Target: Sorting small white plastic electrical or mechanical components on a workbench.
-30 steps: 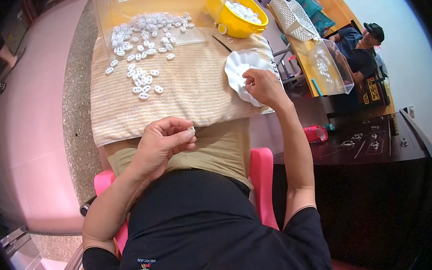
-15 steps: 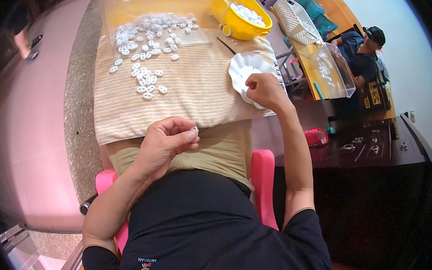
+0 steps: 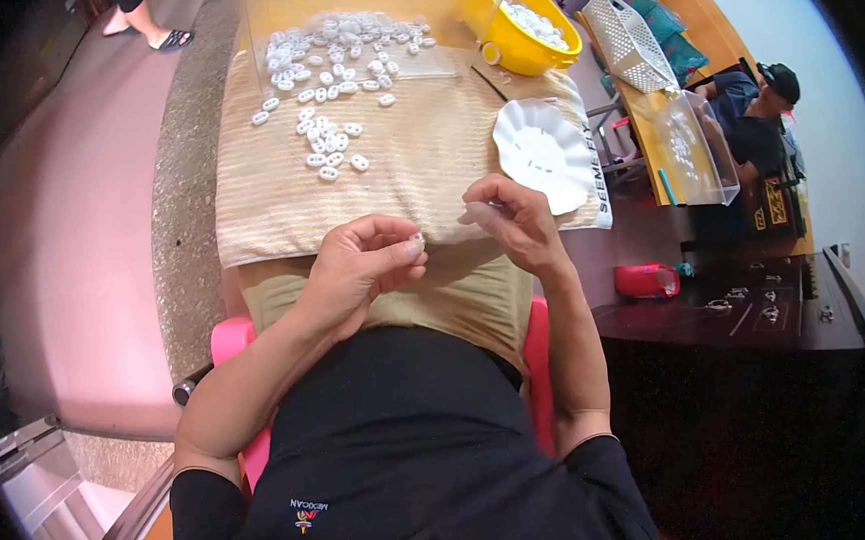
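Observation:
My left hand (image 3: 358,275) is closed in a pinch above my lap, by the towel's near edge. A small white plastic piece (image 3: 419,238) shows at its fingertips. Just to the right, my right hand (image 3: 522,232) has its thumb and fingers drawn together; what they hold, if anything, is too small to make out. Beyond the right hand lies a white wavy-edged dish (image 3: 566,140) with a few small bits in it. White oval two-holed pieces (image 3: 326,137) lie loose on the striped towel (image 3: 435,159), with more heaped behind them.
A clear plastic bin (image 3: 255,52) stands at the back, and a yellow tub (image 3: 538,60) of white pieces at back right. A thin black stick (image 3: 489,82) lies near the dish. Another person (image 3: 743,113) sits at a table on the right; someone's legs (image 3: 139,20) show far left.
My right hand has come back from the dish toward my left hand. The left hand keeps its pinch on the white piece. The whole view has shifted slightly.

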A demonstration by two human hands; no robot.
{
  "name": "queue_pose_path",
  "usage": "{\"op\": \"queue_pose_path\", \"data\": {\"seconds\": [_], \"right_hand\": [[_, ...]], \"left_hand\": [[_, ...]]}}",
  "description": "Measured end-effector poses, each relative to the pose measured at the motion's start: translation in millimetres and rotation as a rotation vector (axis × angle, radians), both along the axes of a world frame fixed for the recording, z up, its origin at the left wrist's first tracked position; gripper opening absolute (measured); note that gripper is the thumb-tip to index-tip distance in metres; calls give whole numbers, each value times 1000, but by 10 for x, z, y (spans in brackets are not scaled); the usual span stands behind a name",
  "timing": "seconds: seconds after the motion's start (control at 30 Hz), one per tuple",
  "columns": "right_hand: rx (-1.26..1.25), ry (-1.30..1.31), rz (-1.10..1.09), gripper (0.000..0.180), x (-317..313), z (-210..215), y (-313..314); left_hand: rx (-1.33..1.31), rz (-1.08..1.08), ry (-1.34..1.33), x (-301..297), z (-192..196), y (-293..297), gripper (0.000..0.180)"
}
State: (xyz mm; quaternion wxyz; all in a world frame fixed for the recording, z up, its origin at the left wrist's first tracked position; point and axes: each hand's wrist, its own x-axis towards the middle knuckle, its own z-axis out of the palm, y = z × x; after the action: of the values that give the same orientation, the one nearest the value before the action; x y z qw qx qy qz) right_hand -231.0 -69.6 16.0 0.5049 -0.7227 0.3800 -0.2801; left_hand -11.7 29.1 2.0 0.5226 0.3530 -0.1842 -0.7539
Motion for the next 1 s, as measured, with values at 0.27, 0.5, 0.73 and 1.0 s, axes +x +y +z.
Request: {"op": "queue_pose_path", "data": {"seconds": [0.27,0.5,0.73,1.0], "right_hand": [[272,-257,40,9,308,-125,274],[300,-319,50,13,348,-183,333],[196,-253,85,12,337,-223,316],[228,-284,71,11,323,-180,321]], "left_hand": [[-5,33,29,17,-36,-16,17],[-29,21,29,38,-88,-3,19],[-30,23,26,23,-75,-3,19],[-32,19,35,29,-94,-4,20]]}}
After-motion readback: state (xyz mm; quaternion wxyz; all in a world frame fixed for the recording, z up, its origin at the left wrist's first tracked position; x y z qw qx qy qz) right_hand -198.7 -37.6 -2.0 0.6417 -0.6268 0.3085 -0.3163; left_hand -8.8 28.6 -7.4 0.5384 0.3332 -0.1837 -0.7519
